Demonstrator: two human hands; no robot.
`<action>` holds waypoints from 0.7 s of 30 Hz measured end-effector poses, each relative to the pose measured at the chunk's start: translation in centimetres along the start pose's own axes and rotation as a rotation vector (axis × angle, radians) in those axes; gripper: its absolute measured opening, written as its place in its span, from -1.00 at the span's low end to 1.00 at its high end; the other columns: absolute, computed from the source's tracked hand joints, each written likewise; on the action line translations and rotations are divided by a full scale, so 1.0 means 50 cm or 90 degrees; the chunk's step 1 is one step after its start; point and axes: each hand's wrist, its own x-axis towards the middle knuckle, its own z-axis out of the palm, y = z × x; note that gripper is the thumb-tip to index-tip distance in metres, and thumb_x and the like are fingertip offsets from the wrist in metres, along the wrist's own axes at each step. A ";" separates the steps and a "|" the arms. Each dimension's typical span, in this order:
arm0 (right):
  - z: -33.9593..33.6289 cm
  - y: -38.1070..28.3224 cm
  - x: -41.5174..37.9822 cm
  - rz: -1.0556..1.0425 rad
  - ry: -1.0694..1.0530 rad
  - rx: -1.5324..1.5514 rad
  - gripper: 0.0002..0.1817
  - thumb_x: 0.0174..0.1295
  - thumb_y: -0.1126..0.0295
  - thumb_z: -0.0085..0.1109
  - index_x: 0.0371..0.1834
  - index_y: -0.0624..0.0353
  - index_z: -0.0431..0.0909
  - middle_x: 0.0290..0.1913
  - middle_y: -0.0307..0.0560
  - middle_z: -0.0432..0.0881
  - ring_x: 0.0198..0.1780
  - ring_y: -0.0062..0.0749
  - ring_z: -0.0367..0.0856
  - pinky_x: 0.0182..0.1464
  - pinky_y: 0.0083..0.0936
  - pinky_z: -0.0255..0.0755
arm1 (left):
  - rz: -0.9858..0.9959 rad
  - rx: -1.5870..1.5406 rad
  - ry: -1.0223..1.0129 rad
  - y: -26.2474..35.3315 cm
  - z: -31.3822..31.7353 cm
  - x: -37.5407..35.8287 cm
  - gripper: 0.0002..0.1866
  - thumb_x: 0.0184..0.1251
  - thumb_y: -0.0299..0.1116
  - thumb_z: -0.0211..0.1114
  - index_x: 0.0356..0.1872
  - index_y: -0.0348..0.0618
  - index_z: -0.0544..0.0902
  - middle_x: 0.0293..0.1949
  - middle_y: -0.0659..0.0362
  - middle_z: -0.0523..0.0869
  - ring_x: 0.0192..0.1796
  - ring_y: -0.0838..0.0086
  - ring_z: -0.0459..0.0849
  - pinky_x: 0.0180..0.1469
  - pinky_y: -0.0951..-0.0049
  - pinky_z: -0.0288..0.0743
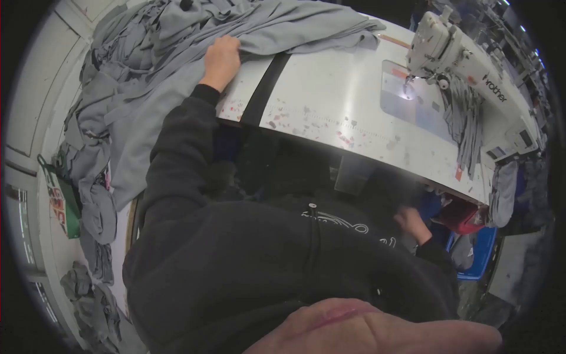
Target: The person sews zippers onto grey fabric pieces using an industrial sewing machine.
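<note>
Left hand (222,59) gripping grey fabric (177,71) at desk (330,112) edge; right hand (411,223) below desk, fingers unclear.

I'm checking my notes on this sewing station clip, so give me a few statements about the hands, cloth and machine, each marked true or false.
1. The left hand rests on the grey cloth piled at the table's left end. True.
2. The right hand is up on the table, at the needle. False: it is low, below the table edge, near a blue bin.
3. The sewing machine is white. True.
4. The cloth under the left hand is red. False: it is grey.
5. Strips of grey cloth hang beside the sewing machine. True.
</note>
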 end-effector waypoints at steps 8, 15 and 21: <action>-0.174 -0.330 -0.018 -0.160 -0.083 -0.106 -0.91 0.25 0.47 0.04 -0.24 0.19 0.53 -0.31 -0.02 0.58 -0.31 -0.18 0.56 -0.23 -0.33 0.38 | -0.111 -0.396 0.061 0.188 -0.108 0.122 -0.80 0.30 -0.18 0.08 -0.36 -0.01 0.59 -0.38 0.06 0.66 -0.27 0.11 0.57 -0.19 0.20 0.34; -0.242 -0.459 0.242 -0.278 0.372 -0.050 -0.50 0.14 0.33 0.15 0.21 0.05 0.39 0.23 -0.11 0.45 0.08 -0.18 0.50 0.07 -0.38 0.37 | 0.173 -0.315 -0.055 0.415 -0.123 0.002 -0.89 0.18 -0.26 0.07 -0.28 0.07 0.44 -0.50 0.08 0.61 -0.45 0.01 0.59 -0.50 0.08 0.30; -0.250 -0.455 0.300 -0.266 0.276 -0.118 -0.72 0.13 0.50 -0.02 -0.13 0.05 0.62 -0.13 -0.09 0.69 -0.12 -0.05 0.60 -0.07 -0.29 0.40 | 0.046 -0.194 -0.081 0.218 -0.102 -0.065 -0.64 -0.23 -0.63 -0.02 -0.32 0.04 0.41 -0.33 0.14 0.49 -0.32 0.02 0.55 -0.46 0.11 0.25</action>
